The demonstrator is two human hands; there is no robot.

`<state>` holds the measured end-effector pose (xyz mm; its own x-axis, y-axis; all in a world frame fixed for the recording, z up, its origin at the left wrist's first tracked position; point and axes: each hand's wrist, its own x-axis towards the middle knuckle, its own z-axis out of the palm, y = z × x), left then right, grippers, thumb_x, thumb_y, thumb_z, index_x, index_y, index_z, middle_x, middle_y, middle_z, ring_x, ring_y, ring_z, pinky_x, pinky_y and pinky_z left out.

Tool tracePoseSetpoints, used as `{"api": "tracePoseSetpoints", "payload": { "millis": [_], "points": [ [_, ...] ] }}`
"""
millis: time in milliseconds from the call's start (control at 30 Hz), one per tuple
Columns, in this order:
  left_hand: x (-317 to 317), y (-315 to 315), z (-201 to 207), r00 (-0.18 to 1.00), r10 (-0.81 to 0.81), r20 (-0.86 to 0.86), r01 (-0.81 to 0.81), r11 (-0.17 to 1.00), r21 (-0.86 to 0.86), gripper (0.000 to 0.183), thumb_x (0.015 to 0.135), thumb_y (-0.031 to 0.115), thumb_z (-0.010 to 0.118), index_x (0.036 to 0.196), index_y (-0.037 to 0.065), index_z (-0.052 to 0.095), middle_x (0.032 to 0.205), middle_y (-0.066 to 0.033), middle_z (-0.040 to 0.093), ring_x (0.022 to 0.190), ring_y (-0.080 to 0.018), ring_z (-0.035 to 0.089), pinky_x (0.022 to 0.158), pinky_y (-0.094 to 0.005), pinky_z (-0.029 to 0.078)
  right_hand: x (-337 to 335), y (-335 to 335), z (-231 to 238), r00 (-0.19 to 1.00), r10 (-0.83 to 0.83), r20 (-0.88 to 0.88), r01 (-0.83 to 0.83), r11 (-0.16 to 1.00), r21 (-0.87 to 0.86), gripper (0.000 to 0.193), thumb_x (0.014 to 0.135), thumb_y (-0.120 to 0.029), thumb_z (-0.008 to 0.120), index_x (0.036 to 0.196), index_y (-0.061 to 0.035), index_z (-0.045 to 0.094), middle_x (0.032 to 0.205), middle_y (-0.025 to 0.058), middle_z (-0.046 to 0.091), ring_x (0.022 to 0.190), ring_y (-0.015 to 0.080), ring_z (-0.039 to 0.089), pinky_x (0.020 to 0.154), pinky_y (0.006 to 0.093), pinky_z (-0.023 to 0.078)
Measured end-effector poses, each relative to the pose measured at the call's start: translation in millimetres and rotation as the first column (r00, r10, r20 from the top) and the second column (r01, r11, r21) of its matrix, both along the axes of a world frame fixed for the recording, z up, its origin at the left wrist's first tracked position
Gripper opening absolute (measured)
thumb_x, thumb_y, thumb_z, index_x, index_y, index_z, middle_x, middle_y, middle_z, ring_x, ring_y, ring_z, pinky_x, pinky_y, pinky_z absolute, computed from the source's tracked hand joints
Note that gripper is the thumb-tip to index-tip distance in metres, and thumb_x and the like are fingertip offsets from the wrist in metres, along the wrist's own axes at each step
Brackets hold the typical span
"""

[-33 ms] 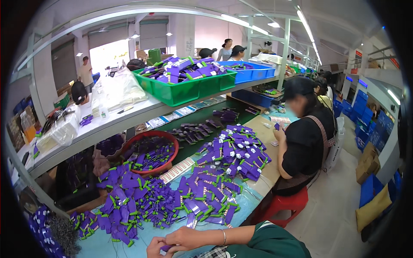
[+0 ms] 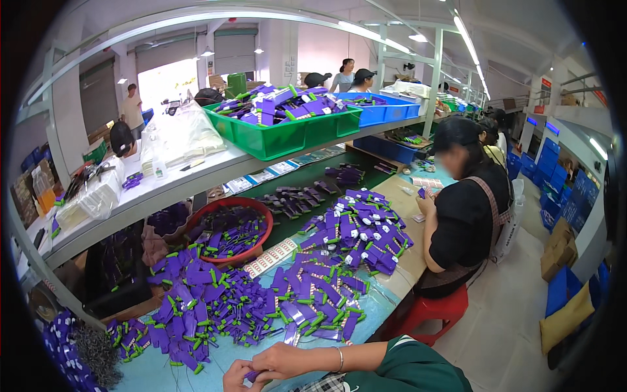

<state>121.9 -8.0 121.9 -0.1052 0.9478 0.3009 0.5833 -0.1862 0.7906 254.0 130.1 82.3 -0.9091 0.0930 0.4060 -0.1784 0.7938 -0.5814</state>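
At the lower edge, my right hand and my left hand meet, fingers closed around a small purple piece. Only a bit of the piece shows between the fingers; its kind is hidden. A bracelet circles my right wrist. Just beyond my hands, flat purple pieces with green ends lie heaped on a light blue work surface. More purple pieces, several with white parts, form a mound farther back to the right.
A red basin of purple pieces stands beside a printed sticker sheet. Above, a shelf carries a green crate and a blue crate. To my right a co-worker sits on a red stool. Dark wires lie far left.
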Motion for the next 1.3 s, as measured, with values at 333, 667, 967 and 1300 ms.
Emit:
{"api": "tracePoseSetpoints", "payload": {
  "millis": [333,667,967,1300],
  "points": [
    [-24.9,-19.2,-20.8,0.95,-0.109,0.292,0.168,0.968,-0.186,0.021,0.081,0.016,0.066,0.071,0.001,0.055,0.067,-0.0015,0.05,0.059,-0.0104,0.05,0.053,-0.0249,0.038,2.8,1.6,-0.4,0.972,0.082,0.22,-0.076,0.997,-0.035,0.031,0.087,-0.03,0.058,0.074,-0.0017,0.056,0.071,0.0121,0.057,0.066,0.0354,0.058,0.057,0.045,0.043],
    [-19.9,-18.0,-21.8,0.917,-0.12,0.38,0.211,0.955,-0.209,0.026,0.083,0.022,0.067,0.071,0.003,0.053,0.066,0.0015,0.048,0.059,-0.0073,0.046,0.053,-0.0233,0.036,9.0,1.9,3.2,0.972,0.082,0.221,-0.081,0.997,-0.013,0.032,0.088,-0.029,0.056,0.074,-0.0013,0.055,0.071,0.0132,0.057,0.067,0.0359,0.057,0.057,0.0451,0.044],
    [-54.5,-35.7,-21.2,0.89,0.026,0.455,0.146,0.93,-0.338,0.009,0.081,0.01,0.062,0.083,0.002,0.056,0.073,-0.0037,0.057,0.065,-0.0131,0.053,0.059,-0.0283,0.043,23.9,56.9,26.0,0.968,-0.037,0.248,0.02,0.997,0.072,0.024,0.084,-0.028,0.059,0.077,-0.0056,0.058,0.076,0.013,0.059,0.072,0.0334,0.059,0.061,0.0429,0.045],
    [-62.9,-22.5,-37.8,0.446,0.187,0.875,-0.456,0.889,0.042,0.018,0.094,0.008,0.047,0.111,0.004,0.044,0.079,-0.0071,0.059,0.068,-0.0178,0.059,0.065,-0.0317,0.05,11.4,120.1,7.2,0.778,-0.604,0.171,0.546,0.785,0.293,0.013,0.08,-0.02,0.062,0.079,-0.0086,0.068,0.078,0.0095,0.064,0.074,0.0307,0.063,0.064,0.0427,0.05]
  ]
}}
